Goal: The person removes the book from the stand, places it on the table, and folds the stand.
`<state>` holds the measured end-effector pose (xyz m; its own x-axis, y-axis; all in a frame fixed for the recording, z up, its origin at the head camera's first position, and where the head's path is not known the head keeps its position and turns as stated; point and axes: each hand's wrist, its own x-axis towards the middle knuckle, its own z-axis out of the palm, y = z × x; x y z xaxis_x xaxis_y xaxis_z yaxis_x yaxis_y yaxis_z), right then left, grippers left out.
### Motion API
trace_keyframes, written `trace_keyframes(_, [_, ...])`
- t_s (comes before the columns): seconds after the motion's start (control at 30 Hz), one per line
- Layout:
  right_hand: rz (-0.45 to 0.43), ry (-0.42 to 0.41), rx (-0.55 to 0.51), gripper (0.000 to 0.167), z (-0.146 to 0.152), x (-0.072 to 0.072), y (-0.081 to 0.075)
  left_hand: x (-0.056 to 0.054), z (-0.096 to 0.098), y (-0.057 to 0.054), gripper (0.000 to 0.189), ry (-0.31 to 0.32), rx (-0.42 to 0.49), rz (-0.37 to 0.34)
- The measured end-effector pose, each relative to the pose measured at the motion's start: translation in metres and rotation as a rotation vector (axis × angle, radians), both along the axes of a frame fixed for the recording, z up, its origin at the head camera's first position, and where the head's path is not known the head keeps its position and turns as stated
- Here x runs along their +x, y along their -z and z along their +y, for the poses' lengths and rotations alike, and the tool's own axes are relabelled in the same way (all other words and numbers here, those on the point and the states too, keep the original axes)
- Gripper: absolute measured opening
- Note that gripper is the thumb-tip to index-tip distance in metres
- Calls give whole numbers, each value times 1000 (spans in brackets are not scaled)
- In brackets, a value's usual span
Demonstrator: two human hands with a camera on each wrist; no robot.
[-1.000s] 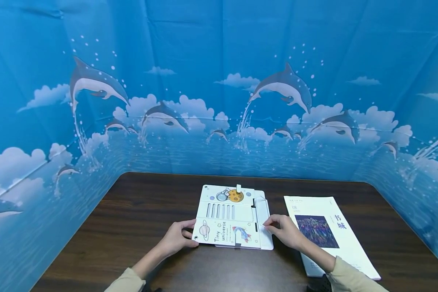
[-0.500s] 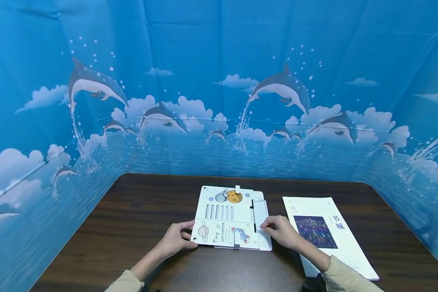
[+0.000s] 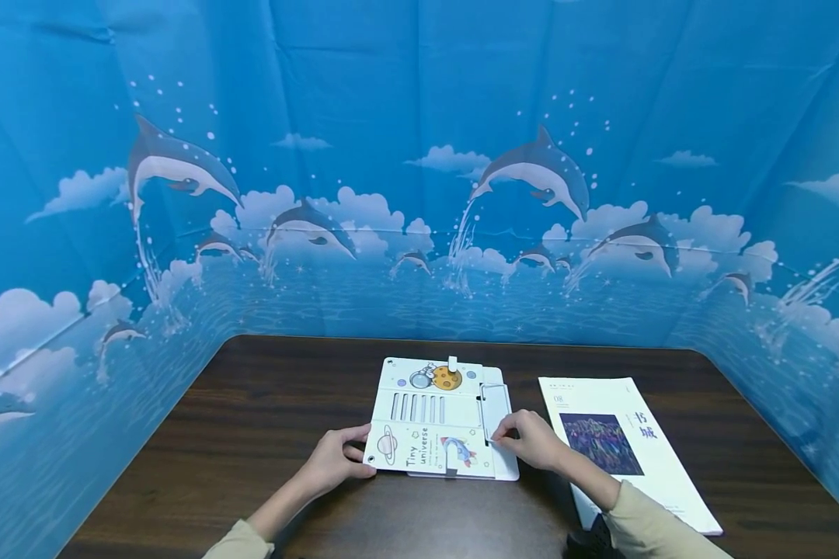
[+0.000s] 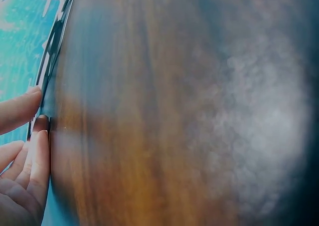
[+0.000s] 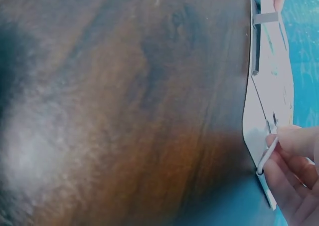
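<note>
A white folding book stand (image 3: 419, 433) lies flat on the dark wooden table, printed with an astronaut, planets, a rocket and "Tiny universe". My left hand (image 3: 337, 461) grips its near left corner, thumb above and fingers below, as the left wrist view shows. At the stand's right side, my right hand (image 3: 531, 439) pinches a thin white wire support (image 5: 269, 156) between thumb and fingers. The wire's end meets the lower plate, and it stands slightly raised over the slots. Two small page clips (image 3: 452, 363) sit at the far and near edges.
To the right lies a white magazine (image 3: 604, 442) with a dark picture on its cover, partly under my right forearm. A blue dolphin-print curtain (image 3: 405, 155) surrounds the back and sides of the table (image 3: 266, 404).
My right hand has moved left over the stand's right edge, bringing the wire support toward the slots. The left hand keeps its grip at the corner. The head view has shifted slightly.
</note>
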<state>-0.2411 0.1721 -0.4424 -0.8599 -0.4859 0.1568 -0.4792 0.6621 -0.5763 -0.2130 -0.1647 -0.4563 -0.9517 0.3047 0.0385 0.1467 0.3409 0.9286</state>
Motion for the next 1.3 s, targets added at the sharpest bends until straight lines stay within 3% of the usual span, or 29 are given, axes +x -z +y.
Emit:
trace_keyframes(0.37, [-66, -6, -51, 9, 0, -2, -7, -1, 0, 0, 71, 11, 3, 2])
trace_keyframes(0.5, [-59, -28, -115, 18, -11, 2, -15, 0, -2, -1, 71, 19, -1, 7])
trace_keyframes(0.6, [-78, -91, -142, 28, -23, 7, -17, 1, -3, -2, 72, 13, -1, 4])
trace_keyframes(0.77, [-72, -163, -110, 41, -41, 15, -10, 1, -3, -3, 72, 16, 13, -3])
trace_keyframes(1.03, [1, -164, -77, 30, -52, 17, -3, 1, -2, -3, 72, 19, 19, 0])
trace_keyframes(1.3, [70, -146, 30, 32, -51, 17, -3, 1, -1, -1, 72, 17, 17, 1])
